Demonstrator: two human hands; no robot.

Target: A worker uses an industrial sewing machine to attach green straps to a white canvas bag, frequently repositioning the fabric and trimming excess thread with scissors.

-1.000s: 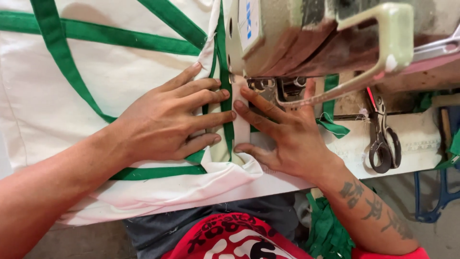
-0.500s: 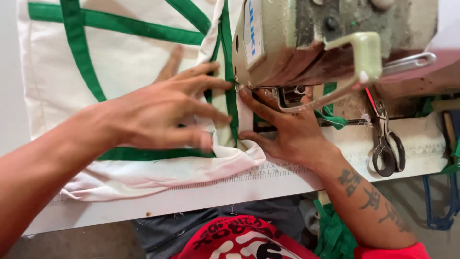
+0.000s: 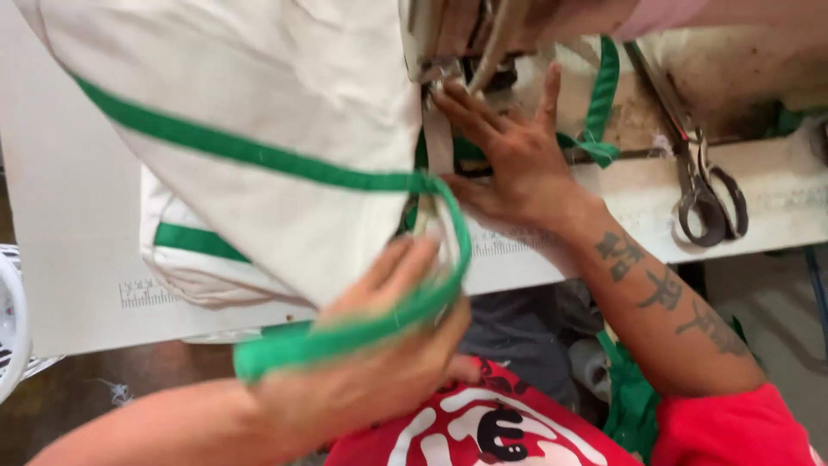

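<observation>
My left hand [image 3: 379,362] is low in the middle, gripping a green strap [image 3: 345,338] and a lifted fold of the cream fabric bag [image 3: 259,95]. The bag hangs raised over the white table, green trim running across it. My right hand [image 3: 509,155] lies flat with fingers spread on the fabric right below the sewing machine's presser foot [image 3: 444,69]. A tattooed forearm leads down to a red sleeve.
The sewing machine body [image 3: 517,17] fills the top edge. Scissors [image 3: 703,185] lie on the white table [image 3: 78,259] to the right of my right hand. A loose green strap [image 3: 599,103] drapes behind that hand. A white basket edge [image 3: 10,328] shows far left.
My left hand left the flat fabric, drew back toward me and lifted the bag's fold with the green strap. The right hand stayed by the presser foot. The view tipped downward.
</observation>
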